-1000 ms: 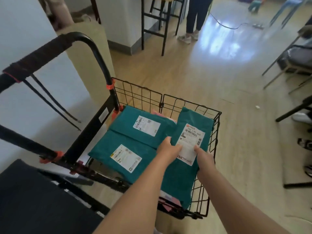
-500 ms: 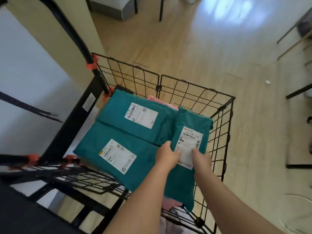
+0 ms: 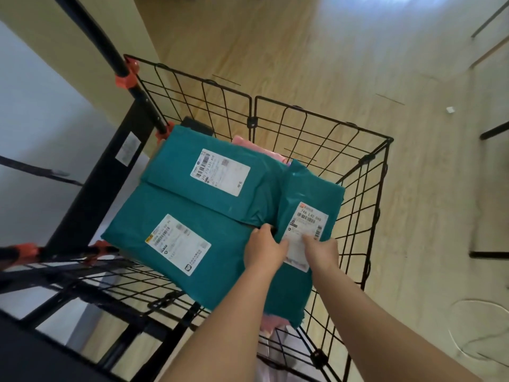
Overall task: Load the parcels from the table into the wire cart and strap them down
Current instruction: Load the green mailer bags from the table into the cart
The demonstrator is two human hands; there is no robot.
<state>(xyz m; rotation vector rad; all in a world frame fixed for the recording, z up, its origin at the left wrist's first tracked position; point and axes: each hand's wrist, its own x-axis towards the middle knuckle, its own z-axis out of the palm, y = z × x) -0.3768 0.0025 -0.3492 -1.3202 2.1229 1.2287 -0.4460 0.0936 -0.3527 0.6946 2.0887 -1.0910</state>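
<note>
The black wire cart (image 3: 325, 117) stands on the wood floor in front of me. Two wide teal parcels with white labels lie flat in it, one at the back (image 3: 170, 172) and one nearer me (image 3: 220, 260). A narrow teal parcel (image 3: 311, 194) lies along the cart's right side. My left hand (image 3: 264, 249) grips its left edge, thumb on the label. My right hand (image 3: 321, 252) holds its right side, fingers on the label. Pink parcels (image 3: 248, 144) show underneath the teal ones.
The cart's black handle (image 3: 91, 34) with orange clamps rises at the upper left beside a white wall. A black strap (image 3: 35, 169) hangs at the left. A dark surface (image 3: 33, 354) fills the bottom left corner. Furniture legs (image 3: 493, 130) and a thin white cable (image 3: 468, 326) are on the floor at right.
My view has tilted down and closer over the cart. Both hands have kept their hold on the narrow teal parcel, which has settled lower along the cart's right side.
</note>
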